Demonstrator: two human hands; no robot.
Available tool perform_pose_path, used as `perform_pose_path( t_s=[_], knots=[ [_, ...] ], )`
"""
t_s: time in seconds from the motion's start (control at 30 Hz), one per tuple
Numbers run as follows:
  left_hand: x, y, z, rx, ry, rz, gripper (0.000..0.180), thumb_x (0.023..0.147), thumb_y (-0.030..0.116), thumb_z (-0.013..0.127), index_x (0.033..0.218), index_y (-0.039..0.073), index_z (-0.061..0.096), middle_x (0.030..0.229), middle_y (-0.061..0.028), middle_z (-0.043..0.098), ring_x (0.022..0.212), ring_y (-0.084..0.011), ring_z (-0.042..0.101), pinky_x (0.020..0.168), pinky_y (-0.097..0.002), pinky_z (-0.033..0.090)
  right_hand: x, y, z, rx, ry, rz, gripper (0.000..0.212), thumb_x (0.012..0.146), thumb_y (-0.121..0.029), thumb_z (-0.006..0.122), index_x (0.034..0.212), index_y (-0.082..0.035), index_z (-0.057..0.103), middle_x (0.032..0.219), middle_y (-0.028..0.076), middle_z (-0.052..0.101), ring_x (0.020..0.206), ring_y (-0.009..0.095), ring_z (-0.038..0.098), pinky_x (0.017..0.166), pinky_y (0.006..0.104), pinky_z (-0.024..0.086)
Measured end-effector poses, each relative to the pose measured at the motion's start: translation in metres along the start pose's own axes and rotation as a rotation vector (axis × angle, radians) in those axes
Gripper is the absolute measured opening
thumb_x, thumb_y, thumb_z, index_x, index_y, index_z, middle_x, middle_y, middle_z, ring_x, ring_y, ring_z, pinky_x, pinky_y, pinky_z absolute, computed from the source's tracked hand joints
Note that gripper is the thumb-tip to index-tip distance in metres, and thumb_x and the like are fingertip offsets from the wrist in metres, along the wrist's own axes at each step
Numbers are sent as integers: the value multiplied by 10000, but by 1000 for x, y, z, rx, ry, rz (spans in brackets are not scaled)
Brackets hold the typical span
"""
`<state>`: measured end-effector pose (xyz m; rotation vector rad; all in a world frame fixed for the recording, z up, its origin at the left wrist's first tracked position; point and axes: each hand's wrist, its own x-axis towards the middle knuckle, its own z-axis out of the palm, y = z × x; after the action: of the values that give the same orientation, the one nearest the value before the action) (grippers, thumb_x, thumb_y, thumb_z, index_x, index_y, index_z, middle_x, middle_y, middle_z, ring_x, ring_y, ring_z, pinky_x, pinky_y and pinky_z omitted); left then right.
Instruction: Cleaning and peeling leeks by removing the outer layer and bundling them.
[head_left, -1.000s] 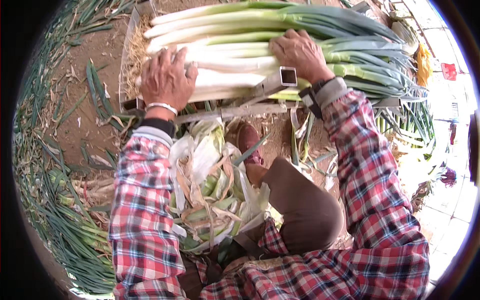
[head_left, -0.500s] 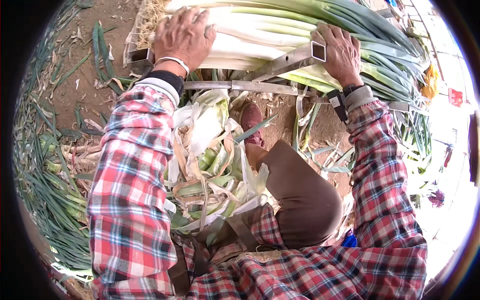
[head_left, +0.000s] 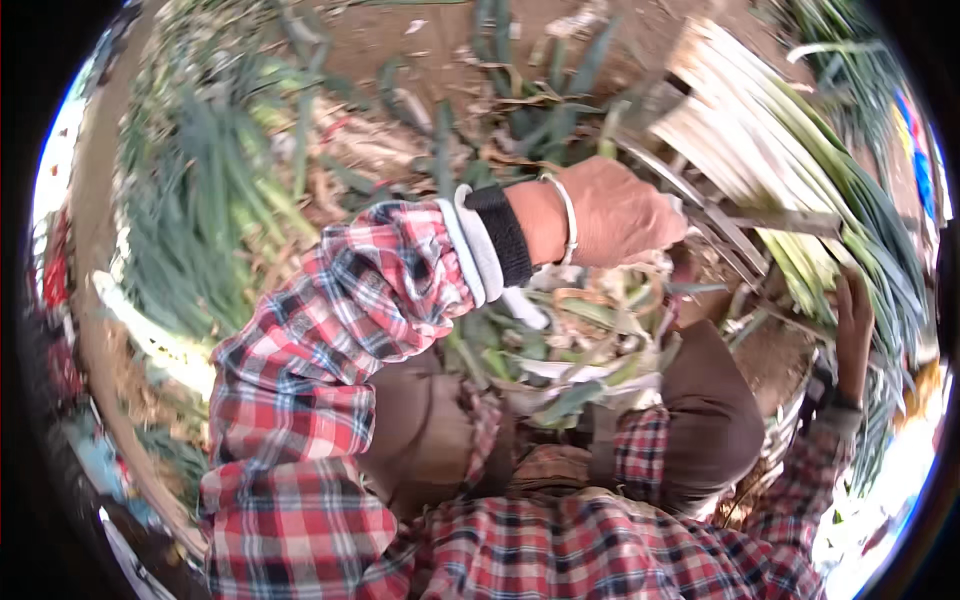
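A bundle of leeks [head_left: 740,110] lies in a metal frame [head_left: 735,235] at the right, with white root ends far and green leaves toward the right edge. My left hand [head_left: 625,215] is away from the leeks, just left of the frame and above a pile of peeled leaf scraps [head_left: 590,320]. Its back faces up, its fingers bend down out of sight, and motion blurs it. Against the green part of the bundle, my right hand [head_left: 855,310] has its fingers stretched out; it seems to rest on the leaves, with nothing in it.
More leeks [head_left: 200,210] are heaped on the ground at the left. Loose green leaves [head_left: 500,130] and dry husks litter the soil beyond my hands. Another bunch of leeks [head_left: 840,60] lies at the far right. My knees flank the scrap pile.
The view has swung to the left, so the leeks and frame now appear at the right. My left hand has lifted off the white ends and come nearer; my right hand stays by the leaves.
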<state>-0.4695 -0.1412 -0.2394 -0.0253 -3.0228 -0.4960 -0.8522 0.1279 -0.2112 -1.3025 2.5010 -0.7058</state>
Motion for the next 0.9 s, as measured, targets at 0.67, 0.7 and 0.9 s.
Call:
perform_pose_path(
  t_s=[0.67,0.7,0.9],
  knots=[
    [-423,-143,153,-313,483,-2172,700,761,434,788,1240,-9,533,1211,-237,606,1069,-351,645,908,-440,532,-85,-329,214,-71,-883,-351,283,897,-102,636,1159,2,610,970,194,643,905,311,670,781,399,517],
    [-425,-147,149,-301,425,-2203,704,755,447,796,1236,0,541,1231,-220,595,1079,-346,643,907,-439,534,-84,-328,223,-96,-898,-345,279,896,-109,641,1149,5,608,962,197,638,896,322,671,776,401,519],
    [-441,-143,112,-788,762,-1757,414,740,181,779,1064,-31,632,930,-170,723,844,-261,722,714,-372,578,-84,-369,264,137,-810,-469,344,904,-145,649,1199,13,574,1041,213,642,982,352,656,832,400,519]
  ],
)
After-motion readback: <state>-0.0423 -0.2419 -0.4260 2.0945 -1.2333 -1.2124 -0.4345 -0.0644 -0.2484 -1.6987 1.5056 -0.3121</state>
